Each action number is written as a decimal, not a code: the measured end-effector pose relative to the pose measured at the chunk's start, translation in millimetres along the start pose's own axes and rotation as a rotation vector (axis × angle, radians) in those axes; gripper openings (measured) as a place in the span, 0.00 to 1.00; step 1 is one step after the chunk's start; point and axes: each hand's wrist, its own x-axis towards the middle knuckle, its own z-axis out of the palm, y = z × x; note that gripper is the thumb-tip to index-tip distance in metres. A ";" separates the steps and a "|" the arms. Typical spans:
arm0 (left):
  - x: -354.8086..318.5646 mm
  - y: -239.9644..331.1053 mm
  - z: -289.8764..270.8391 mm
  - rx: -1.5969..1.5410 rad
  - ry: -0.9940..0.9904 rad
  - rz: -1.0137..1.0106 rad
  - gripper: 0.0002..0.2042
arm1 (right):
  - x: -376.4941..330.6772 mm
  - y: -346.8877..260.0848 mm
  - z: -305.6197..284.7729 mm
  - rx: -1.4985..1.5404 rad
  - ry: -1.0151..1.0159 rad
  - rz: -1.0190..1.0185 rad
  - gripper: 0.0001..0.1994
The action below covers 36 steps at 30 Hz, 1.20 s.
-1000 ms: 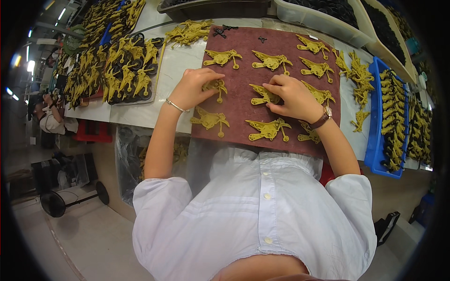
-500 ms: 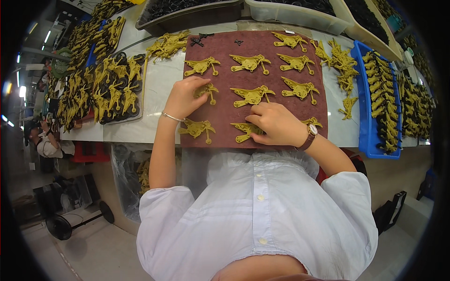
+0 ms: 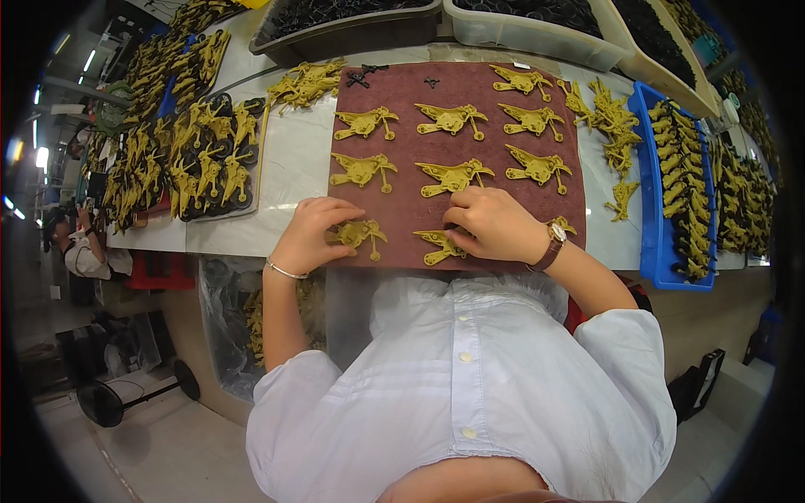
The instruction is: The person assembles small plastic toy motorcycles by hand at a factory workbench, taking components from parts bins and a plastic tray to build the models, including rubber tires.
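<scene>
Yellow plastic parts, each with a pointed end and a short round-ended arm, lie in rows on a dark red cloth (image 3: 402, 197). My left hand (image 3: 314, 233) is at the front-left part (image 3: 362, 236), thumb and fingers curled around its left end. My right hand (image 3: 496, 225) is closed, fingertips pinched together over the front-middle part (image 3: 436, 245); whatever they hold is hidden. Just beyond that hand rests another yellow part (image 3: 451, 178). A further front-row part (image 3: 563, 225) is mostly covered by my right wrist.
Small black pieces (image 3: 358, 79) lie at the cloth's far edge. Loose yellow parts are heaped at far left (image 3: 303, 84) and on the right (image 3: 616, 126). A blue tray (image 3: 651, 210) holds yellow-and-black assemblies; more fill a tray at left (image 3: 210, 168). Bins of black parts (image 3: 352, 38) stand behind.
My left hand has moved toward me, from the left part of the row beyond to the front-left one. My right hand stays nearly in place over the front-middle part.
</scene>
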 end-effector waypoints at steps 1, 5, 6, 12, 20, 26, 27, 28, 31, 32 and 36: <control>-1.5 -3.8 2.9 0.002 -0.017 0.016 0.29 | -0.6 -1.3 -0.9 0.020 -0.024 0.002 0.11; -6.7 10.7 2.4 0.104 0.010 0.051 0.28 | -6.5 -4.2 -5.6 0.000 -0.083 -0.056 0.16; -7.5 11.1 3.5 0.103 0.012 0.053 0.28 | -7.9 -4.2 -3.8 -0.009 -0.101 -0.051 0.17; -6.2 13.3 2.6 0.057 0.064 0.054 0.28 | -9.3 -5.8 -6.1 -0.008 -0.080 -0.017 0.19; 0.4 14.2 -3.5 -0.030 0.082 0.053 0.26 | 36.9 2.2 -39.6 0.076 -0.034 0.016 0.23; 33.3 1.6 -14.7 -0.169 0.387 0.121 0.19 | 183.5 100.1 -16.1 0.012 0.358 0.022 0.23; 37.8 1.5 -15.5 -0.104 0.408 0.111 0.19 | 204.5 116.9 -5.4 -0.027 0.373 0.067 0.24; 39.5 0.6 -17.1 -0.090 0.417 0.106 0.19 | 223.9 128.9 5.9 -0.063 0.389 0.111 0.25; 32.6 0.8 -15.6 -0.084 0.446 0.083 0.18 | 256.8 144.8 24.8 -0.101 0.255 0.117 0.25; 28.6 -2.0 -15.9 -0.078 0.453 0.073 0.18 | 262.3 149.5 25.0 -0.096 0.253 0.104 0.25; 18.0 -10.1 -17.5 -0.094 0.460 0.050 0.15 | 273.7 170.9 24.5 -0.007 0.170 -0.005 0.17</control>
